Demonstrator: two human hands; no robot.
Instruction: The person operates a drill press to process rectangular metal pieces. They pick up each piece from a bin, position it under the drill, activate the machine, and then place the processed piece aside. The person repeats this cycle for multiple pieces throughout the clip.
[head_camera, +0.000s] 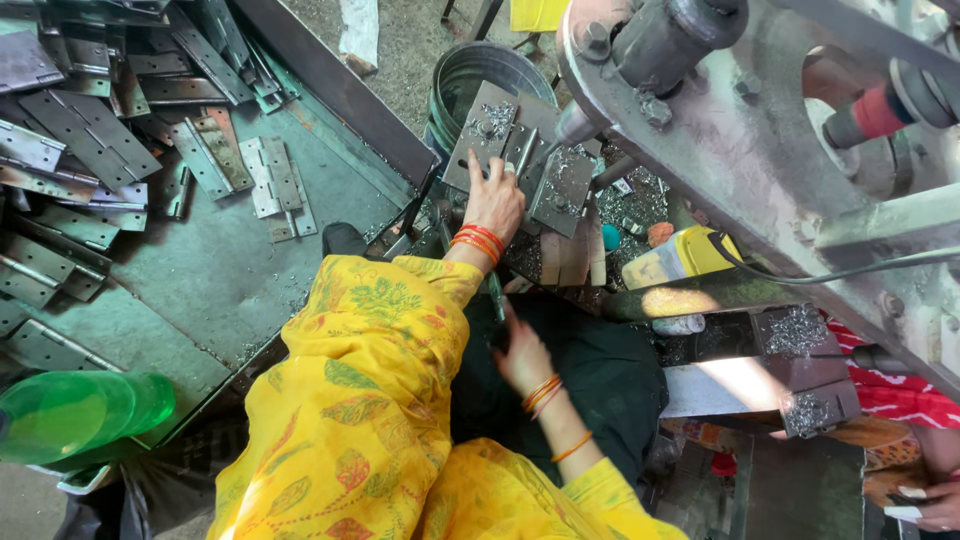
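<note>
1. Head view: the left hand (494, 203) is lying palm-down, fingers spread flat, pressing on a grey steel hinge plate (512, 150) that is sitting under the machine's drill spindle (578, 123). It is pressing rather than gripping.
2. The hinge plate is lying open, dusted with bright metal shavings, just in front of a round grey metal bucket (480, 75).
3. The right hand (522, 357) is resting lower, nearer the person than the hinge plate, over dark green cloth (600, 375); fingers are partly curled, and I cannot tell whether it is holding anything.
4. Left of the hinge plate, a grey metal table (200, 280) is carrying a heap of loose steel hinges (90, 130).
5. Right of the hinge plate, a yellow plastic bottle (685, 255) is lying on its side.
6. A green plastic bottle (80, 412) is lying well apart from the hinge plate, at the table's near-left edge.
</note>
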